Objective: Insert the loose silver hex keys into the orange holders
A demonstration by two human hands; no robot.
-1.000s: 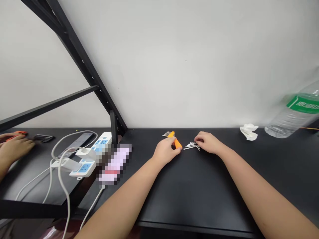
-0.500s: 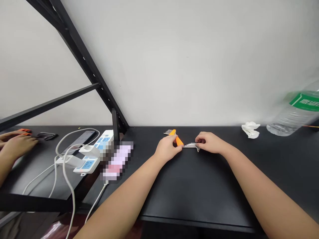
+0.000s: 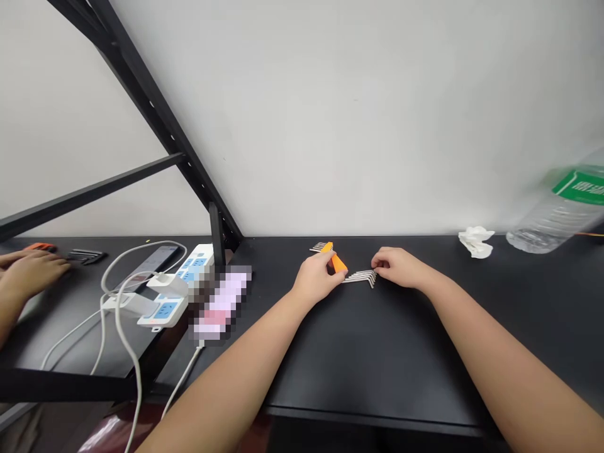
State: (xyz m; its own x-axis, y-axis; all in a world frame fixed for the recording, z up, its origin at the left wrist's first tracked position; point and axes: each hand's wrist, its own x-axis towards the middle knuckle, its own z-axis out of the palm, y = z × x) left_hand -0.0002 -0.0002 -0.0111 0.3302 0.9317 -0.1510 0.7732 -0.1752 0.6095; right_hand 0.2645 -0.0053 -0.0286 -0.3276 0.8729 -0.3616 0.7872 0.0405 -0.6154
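My left hand (image 3: 315,278) grips an orange plastic holder (image 3: 336,262) on the black tabletop (image 3: 377,352). Several thin silver hex keys (image 3: 319,247) stick out of the holder's far side. A bundle of L-shaped silver hex keys (image 3: 360,277) lies between my hands, its inner end almost touching the holder. My right hand (image 3: 395,267) pinches the bent end of that bundle. At the far left, a co-worker's hand (image 3: 31,269) rests near an orange-handled tool (image 3: 40,247) and dark hex keys (image 3: 85,255).
A white power strip (image 3: 165,309) with plugged-in adapters and white cables lies left of my arms, beside a pixelated object (image 3: 219,303). A black metal frame strut (image 3: 158,126) rises at left. A crumpled tissue (image 3: 476,242) and a plastic bottle (image 3: 557,211) stand at right.
My right hand has closed onto the bent end of the silver bundle and drawn it toward a neater row. The view has tilted slightly. My left hand stays on the orange holder.
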